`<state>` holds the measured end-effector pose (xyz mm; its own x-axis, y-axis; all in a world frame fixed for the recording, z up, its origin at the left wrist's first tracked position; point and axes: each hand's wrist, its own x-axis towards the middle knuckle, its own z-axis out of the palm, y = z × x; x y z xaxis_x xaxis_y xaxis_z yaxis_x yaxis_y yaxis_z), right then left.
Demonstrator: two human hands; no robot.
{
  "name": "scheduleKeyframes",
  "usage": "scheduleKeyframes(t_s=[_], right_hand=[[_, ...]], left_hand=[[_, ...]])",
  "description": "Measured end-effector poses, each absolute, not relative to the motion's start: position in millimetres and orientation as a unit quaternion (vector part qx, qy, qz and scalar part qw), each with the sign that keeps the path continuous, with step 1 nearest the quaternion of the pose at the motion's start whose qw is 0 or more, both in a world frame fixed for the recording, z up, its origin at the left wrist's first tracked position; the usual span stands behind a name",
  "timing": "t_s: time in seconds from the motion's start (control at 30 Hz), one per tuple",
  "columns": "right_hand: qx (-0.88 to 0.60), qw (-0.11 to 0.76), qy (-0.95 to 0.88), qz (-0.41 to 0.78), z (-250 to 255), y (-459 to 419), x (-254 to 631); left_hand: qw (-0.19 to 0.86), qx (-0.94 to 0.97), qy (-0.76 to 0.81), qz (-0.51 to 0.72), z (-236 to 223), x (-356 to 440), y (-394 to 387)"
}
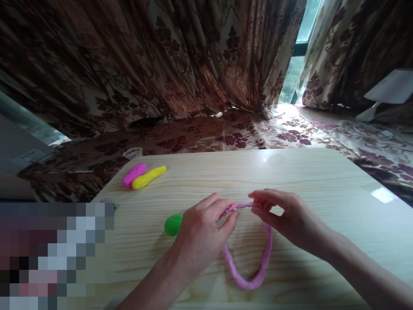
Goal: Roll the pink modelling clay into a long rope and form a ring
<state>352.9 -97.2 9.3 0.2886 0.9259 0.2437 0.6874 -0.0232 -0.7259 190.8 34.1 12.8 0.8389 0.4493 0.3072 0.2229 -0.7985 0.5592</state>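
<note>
A long pink modelling clay rope (248, 285) forms a loop over the wooden table, its lower curve hanging toward me. My left hand (206, 224) pinches the upper left of the rope between thumb and fingers. At the upper right, my right hand (277, 206) has its thumb and fingers closed on the same rope. A short stretch of it shows between the two hands. Just left of my left hand sits a round green clay lump (173, 225), partly hidden behind that hand.
On the table's (206, 172) far left lie a magenta clay piece (134, 174) and a yellow clay roll (149, 177), touching. Beyond the far edge are a floral cloth (232, 138), patterned curtains (193, 56) and a white lamp (389, 87). The lower left is pixelated.
</note>
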Motion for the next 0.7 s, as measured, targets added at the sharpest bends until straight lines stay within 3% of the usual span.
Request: scheduleKeyframes(t_s=[0.1,0.23,0.3,0.37,0.53,0.7], right_hand=[[-0.717,0.369,-0.564,0.180,7.6,-98.2,353.5],[-0.691,0.413,-0.548,0.229,20.4,-99.6,353.5],[-0.672,0.451,-0.526,0.263,24.9,-99.9,353.9],[-0.674,0.453,-0.521,0.263,23.6,-99.5,354.3],[-0.699,0.393,-0.565,0.192,11.9,-96.7,351.3],[-0.691,0.392,-0.588,0.153,11.9,-95.0,347.9]], left_hand=[[0.330,0.893,0.226,0.206,17.1,189.2,33.8],[0.616,0.749,0.241,0.033,34.4,184.9,34.5],[0.686,0.694,0.216,-0.031,38.5,183.6,35.2],[0.643,0.730,0.229,0.018,34.6,184.0,35.5],[0.420,0.850,0.252,0.193,11.7,189.1,32.4],[0.375,0.888,0.183,0.195,9.7,192.2,28.5]])
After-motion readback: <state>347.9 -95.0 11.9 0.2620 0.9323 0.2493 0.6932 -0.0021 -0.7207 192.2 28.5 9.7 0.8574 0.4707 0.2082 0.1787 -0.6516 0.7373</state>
